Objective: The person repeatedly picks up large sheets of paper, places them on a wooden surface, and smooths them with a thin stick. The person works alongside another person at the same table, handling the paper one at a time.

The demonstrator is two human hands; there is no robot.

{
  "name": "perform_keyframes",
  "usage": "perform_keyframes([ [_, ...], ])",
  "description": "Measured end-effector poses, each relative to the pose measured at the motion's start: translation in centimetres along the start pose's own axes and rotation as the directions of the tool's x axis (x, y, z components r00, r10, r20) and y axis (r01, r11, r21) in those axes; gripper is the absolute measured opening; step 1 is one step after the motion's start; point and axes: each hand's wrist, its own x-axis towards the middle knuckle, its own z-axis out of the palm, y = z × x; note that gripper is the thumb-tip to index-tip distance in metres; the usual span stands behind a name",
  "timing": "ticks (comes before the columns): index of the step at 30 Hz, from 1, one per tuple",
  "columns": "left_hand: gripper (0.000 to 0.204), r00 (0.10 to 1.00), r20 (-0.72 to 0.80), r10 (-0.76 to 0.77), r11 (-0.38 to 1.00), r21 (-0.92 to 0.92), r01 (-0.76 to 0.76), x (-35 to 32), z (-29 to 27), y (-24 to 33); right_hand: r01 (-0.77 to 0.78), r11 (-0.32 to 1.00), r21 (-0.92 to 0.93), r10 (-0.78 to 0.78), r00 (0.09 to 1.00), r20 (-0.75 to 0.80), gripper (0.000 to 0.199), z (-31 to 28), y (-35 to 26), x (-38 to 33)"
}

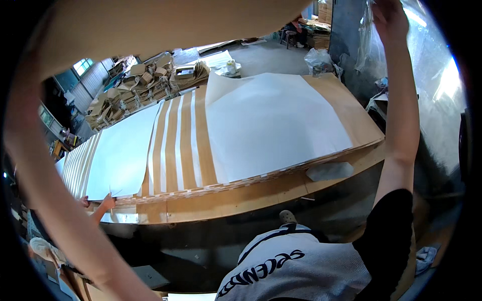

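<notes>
Both my arms are raised. My left arm [63,200] sweeps up the left side, its hand blurred near a broad tan surface [165,30] close overhead; I cannot make out whether it grips that surface. My right hand [389,17] is at the top right edge, its fingers partly cut off, beside clear plastic sheeting [369,45]. Below lies a long stack of tan sheets [346,110] with staggered edges. A large white sheet [276,125] covers its right part, and another white sheet [120,155] lies further left, with tan and white strips [183,145] between them.
Another person's hand [106,202] touches the left white sheet's near edge. A wooden board [226,208] supports the stack. Heaped cardboard [145,80] stands behind it. Beyond are grey floor [276,55] and a small stool [288,36]. My shoe [287,216] is near the board.
</notes>
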Motion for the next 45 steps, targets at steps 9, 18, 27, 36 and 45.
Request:
perform_keyframes([
  [9, 0.059, 0.566, -0.176, -0.805, 0.550, -0.577, 0.604, -19.6, 16.3, -22.4, -0.440, 0.836, -0.329, -0.066, 0.514, -0.855, 0.028, -9.1, 3.6, -19.5],
  [18, 0.048, 0.133, -0.202, -0.970, 0.212, -0.446, 0.870, -43.2, 22.7, -32.0, -0.718, 0.621, 0.313, 0.432, -0.019, -0.902, 0.028, -18.4, 14.3, -45.3],
  [27, 0.037, -0.085, -0.295, -0.952, 0.104, -0.571, 0.814, -51.3, 22.7, -32.7, -0.758, 0.385, 0.526, 0.606, -0.222, -0.764, 0.043, -21.0, 16.1, -53.8],
  [36, 0.030, -0.064, -0.289, -0.955, 0.156, -0.675, 0.721, -51.3, 22.8, -33.4, -0.774, 0.364, 0.519, 0.654, -0.184, -0.733, 0.027, -20.2, 16.5, -52.6],
  [45, 0.037, 0.029, -0.422, -0.906, 0.274, -0.533, 0.800, -53.1, 22.9, -34.0, -0.795, 0.220, 0.566, 0.771, -0.213, -0.600, 0.040, -22.7, 16.7, -55.4],
])
